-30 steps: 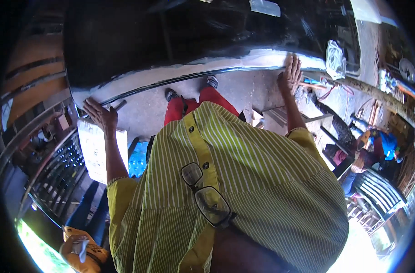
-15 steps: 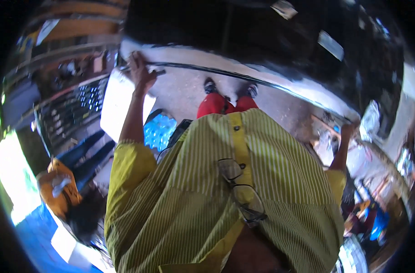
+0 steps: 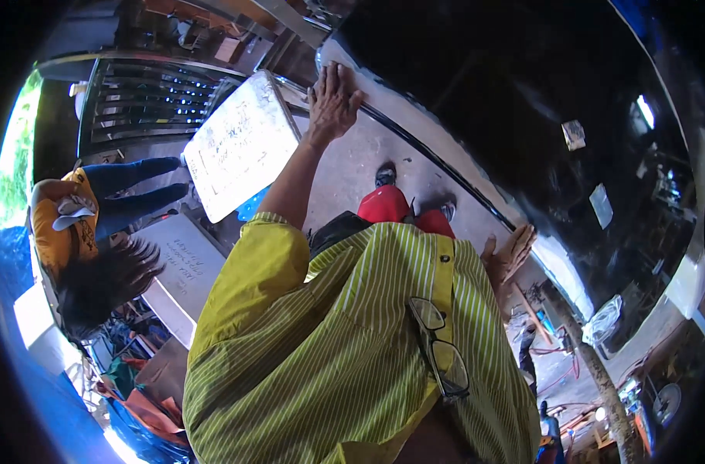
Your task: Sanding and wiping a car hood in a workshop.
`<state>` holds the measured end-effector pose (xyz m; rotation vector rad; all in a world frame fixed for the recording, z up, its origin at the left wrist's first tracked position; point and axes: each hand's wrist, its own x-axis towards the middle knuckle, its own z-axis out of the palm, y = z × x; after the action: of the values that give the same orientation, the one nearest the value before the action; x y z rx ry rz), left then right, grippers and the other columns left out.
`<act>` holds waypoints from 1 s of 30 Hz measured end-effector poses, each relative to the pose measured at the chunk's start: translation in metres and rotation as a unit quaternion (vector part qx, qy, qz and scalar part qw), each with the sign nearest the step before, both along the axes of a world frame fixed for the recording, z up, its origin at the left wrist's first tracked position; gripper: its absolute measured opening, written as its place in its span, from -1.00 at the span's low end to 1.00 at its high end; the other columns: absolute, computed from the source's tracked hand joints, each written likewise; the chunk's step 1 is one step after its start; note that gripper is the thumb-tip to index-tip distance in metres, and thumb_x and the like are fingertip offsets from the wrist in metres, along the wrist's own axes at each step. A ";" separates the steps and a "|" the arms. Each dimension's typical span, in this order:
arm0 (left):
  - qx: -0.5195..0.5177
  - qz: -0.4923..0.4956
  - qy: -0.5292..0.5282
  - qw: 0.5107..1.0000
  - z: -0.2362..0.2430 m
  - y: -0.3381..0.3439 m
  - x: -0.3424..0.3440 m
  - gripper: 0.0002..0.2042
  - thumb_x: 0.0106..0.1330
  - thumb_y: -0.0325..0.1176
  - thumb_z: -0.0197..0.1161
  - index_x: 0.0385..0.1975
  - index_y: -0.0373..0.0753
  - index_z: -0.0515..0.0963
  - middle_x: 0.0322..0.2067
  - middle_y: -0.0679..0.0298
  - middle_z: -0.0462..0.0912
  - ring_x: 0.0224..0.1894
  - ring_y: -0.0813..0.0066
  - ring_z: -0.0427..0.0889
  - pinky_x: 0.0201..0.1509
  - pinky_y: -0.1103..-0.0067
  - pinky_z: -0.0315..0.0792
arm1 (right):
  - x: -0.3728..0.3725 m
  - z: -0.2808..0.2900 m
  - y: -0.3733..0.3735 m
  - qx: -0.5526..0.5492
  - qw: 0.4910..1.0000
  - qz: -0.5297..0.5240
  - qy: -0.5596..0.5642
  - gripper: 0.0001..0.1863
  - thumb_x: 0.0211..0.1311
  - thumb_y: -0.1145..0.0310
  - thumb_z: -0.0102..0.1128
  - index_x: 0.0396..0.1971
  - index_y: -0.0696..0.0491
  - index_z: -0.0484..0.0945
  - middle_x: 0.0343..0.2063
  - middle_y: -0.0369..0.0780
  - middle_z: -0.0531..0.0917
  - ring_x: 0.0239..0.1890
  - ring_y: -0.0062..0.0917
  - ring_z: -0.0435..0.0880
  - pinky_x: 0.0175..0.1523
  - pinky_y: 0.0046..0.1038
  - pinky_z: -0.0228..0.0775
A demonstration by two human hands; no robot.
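Note:
My left hand (image 3: 333, 104) rests on the near edge of a large glossy black panel (image 3: 523, 77), which has a pale band (image 3: 407, 116) and a dark trim along it. Its fingers are spread, with nothing grasped. My right hand (image 3: 507, 255) lies farther along that edge, lower right, with fingers stretched out. A white board or box top (image 3: 236, 147) with handwriting sits just left of my left hand. A crumpled clear plastic bag (image 3: 604, 321) lies at the panel's lower right. Eyeglasses (image 3: 449, 363) hang on my striped yellow shirt.
A person in an orange shirt (image 3: 58, 240) and dark trousers is at the left, beside a slatted metal bench (image 3: 143, 104) and a grey lidded box (image 3: 174, 263). A long pole (image 3: 604, 387), tools and hoses lie at the lower right. Concrete floor (image 3: 345, 178) shows around my feet.
My view has swung round, so the panel's edge now runs diagonally, upper left to lower right. Both hands remain at that edge; more of the left-hand side's clutter and person shows.

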<state>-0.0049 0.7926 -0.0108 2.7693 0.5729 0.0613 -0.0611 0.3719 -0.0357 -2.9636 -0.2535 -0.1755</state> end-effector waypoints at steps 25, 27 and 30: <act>-0.113 0.016 -0.021 0.993 -0.005 0.075 0.040 -0.37 0.20 0.10 -0.32 0.20 -0.15 -0.11 0.21 0.00 -0.15 0.26 0.03 -0.22 0.21 0.10 -0.27 | 0.007 -0.004 0.025 -0.038 0.999 -0.016 0.014 -0.16 0.06 -0.16 -0.28 0.14 0.24 -0.07 0.18 0.03 -0.08 0.22 -0.05 -0.15 0.23 -0.11 -0.22; -0.128 0.053 -0.067 0.988 -0.010 0.067 0.037 -0.39 0.21 0.10 -0.35 0.20 -0.13 -0.10 0.19 -0.04 -0.11 0.24 0.00 -0.18 0.21 0.09 -0.26 | 0.007 -0.003 0.024 -0.024 0.999 -0.015 0.015 -0.12 0.03 -0.22 -0.28 0.15 0.23 -0.09 0.19 0.03 -0.11 0.23 -0.05 -0.16 0.23 -0.11 -0.23; -0.124 0.058 -0.079 0.987 -0.017 0.054 0.022 -0.40 0.21 0.07 -0.31 0.19 -0.11 -0.08 0.15 -0.13 -0.06 0.21 -0.11 -0.11 0.16 0.06 -0.11 | 0.008 -0.002 0.023 -0.013 1.000 -0.010 0.010 -0.07 0.00 -0.30 -0.33 0.16 0.21 -0.10 0.19 0.01 -0.12 0.23 -0.08 -0.18 0.24 -0.12 -0.24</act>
<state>0.0166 0.8463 -0.0274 2.4618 0.6518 0.2188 -0.0536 0.3951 -0.0381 -2.9923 -0.2250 -0.1466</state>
